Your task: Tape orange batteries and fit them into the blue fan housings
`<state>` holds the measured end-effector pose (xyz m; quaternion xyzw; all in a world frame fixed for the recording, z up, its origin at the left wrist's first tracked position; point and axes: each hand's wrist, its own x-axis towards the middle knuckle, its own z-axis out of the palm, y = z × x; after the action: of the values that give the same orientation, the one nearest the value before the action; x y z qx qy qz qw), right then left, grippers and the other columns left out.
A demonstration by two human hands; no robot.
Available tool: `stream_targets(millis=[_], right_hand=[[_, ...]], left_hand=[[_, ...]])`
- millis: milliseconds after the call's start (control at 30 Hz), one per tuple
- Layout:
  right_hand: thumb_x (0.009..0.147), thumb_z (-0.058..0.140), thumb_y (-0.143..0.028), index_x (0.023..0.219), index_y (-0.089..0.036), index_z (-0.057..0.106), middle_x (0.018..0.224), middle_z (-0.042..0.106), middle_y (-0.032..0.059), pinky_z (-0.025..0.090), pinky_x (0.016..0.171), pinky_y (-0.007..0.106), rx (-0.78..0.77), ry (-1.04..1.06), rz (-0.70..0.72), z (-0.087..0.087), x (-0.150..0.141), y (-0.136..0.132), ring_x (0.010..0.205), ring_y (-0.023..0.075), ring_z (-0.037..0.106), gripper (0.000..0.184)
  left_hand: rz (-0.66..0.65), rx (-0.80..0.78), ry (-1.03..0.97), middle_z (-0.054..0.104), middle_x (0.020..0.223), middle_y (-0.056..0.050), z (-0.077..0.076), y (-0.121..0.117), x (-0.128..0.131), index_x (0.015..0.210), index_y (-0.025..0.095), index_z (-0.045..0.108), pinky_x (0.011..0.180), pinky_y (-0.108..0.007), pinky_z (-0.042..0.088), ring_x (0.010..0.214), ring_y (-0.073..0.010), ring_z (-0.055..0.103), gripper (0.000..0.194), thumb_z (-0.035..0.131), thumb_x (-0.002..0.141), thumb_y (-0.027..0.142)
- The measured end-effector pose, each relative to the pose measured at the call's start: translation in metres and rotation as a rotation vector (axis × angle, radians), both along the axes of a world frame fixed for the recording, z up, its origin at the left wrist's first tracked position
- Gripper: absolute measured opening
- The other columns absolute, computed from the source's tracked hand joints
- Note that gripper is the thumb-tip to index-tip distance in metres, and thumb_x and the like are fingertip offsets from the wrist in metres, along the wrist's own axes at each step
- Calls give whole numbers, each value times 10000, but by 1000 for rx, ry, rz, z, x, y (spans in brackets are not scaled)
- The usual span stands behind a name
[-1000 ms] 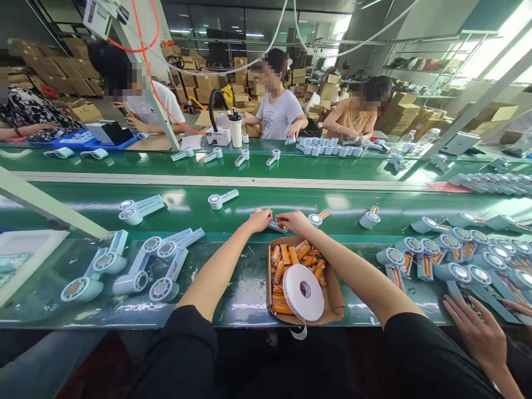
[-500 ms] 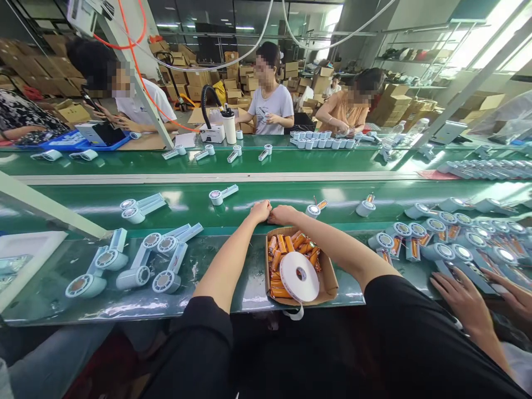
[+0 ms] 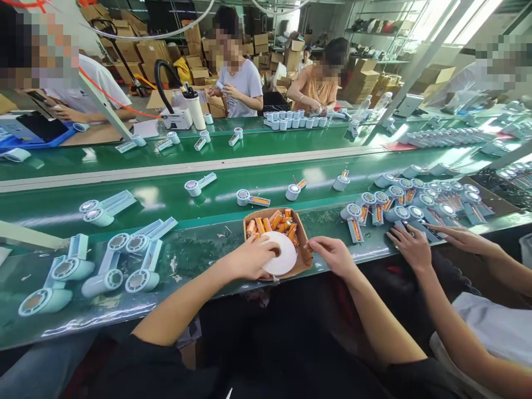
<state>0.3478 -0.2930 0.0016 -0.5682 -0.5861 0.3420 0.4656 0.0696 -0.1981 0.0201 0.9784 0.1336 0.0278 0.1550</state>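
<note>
My left hand (image 3: 251,258) is closed on a white tape roll (image 3: 286,256), its fingertips at the roll's centre hole. The roll lies tilted in an open cardboard box (image 3: 306,264) on top of several orange-wrapped battery cells (image 3: 274,220). My right hand (image 3: 333,256) is beside the box's right wall, thumb and fingers pinched together; what they hold, if anything, is too small to make out. Just beyond the box, a light-blue handheld fan body (image 3: 244,197) lies on the green belt, with an orange cell in its handle.
Several fan bodies (image 3: 141,280) lie at left on the bench, and a crowd of them with orange cells (image 3: 399,213) at right. A co-worker's hands (image 3: 415,247) touch that right group. Across the green conveyor (image 3: 174,166), other people sit at work.
Both hands have come back from the belt to the box, the left onto the tape roll, the right beside the box wall. A fan body shows where they were. My view has turned right.
</note>
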Motion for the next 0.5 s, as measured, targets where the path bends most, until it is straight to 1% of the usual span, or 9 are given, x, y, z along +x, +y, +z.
stream_targets(millis=[100,167,200,233,300,367,433,467,500], right_hand=[[918,666,-597,1024,-190,805,734,770,51,533,547,283,-94,152,-27,-7,-23,-19,603,186,681,444],[894,708,-562,1221,-196,767,685,739,7,476,482,260,-208,211,102,-6,-47,-28,518,159,617,495],[888,721,-550,1253,-202,757,663,725,-10,453,468,253,-260,218,198,-5,-60,-32,487,147,582,506],[895,721,-542,1203,-205,778,641,711,-19,438,469,249,-295,205,302,-2,-72,-34,471,137,555,460],[946,683,-517,922,-201,815,600,683,-19,420,502,244,-300,107,543,4,-92,-36,477,123,536,343],[1005,635,-444,707,-195,765,563,654,-17,405,544,242,-250,-82,776,10,-102,-31,501,119,550,409],[995,678,-383,747,-201,785,595,678,-20,405,571,242,-206,-274,918,14,-104,-19,538,126,586,326],[983,705,-375,836,-208,811,647,713,-16,419,585,243,-186,-341,909,15,-102,-12,570,136,614,246],[978,718,-375,940,-215,825,731,756,-2,446,620,245,-158,-393,834,15,-100,-3,632,152,652,196]], left_hand=[[120,80,-91,683,1372,-137,12,-10,-19,1351,196,653,1202,-555,417,1392,-372,511,522,776,888,401],[241,166,-224,679,1382,-145,13,-15,-32,1390,201,627,1220,-591,401,1449,-397,456,567,768,887,424],[297,215,-284,679,1384,-145,11,-16,-39,1401,207,614,1232,-619,379,1458,-406,446,581,768,882,418],[348,261,-330,682,1382,-140,8,-18,-45,1405,216,604,1243,-649,350,1452,-408,454,575,763,881,391],[444,325,-395,687,1372,-115,1,-19,-57,1387,243,591,1260,-684,305,1414,-379,505,518,724,890,301],[581,332,-451,677,1365,-99,-7,-21,-69,1375,252,568,1255,-663,340,1401,-344,523,486,685,903,256],[733,291,-509,645,1379,-108,-13,-25,-80,1380,244,536,1210,-607,437,1426,-331,494,477,673,926,287],[791,264,-531,625,1393,-117,-15,-28,-85,1388,240,521,1177,-579,482,1445,-332,471,483,674,936,316],[830,238,-544,606,1408,-124,-17,-33,-88,1396,241,510,1148,-558,513,1462,-335,448,492,674,943,340]])
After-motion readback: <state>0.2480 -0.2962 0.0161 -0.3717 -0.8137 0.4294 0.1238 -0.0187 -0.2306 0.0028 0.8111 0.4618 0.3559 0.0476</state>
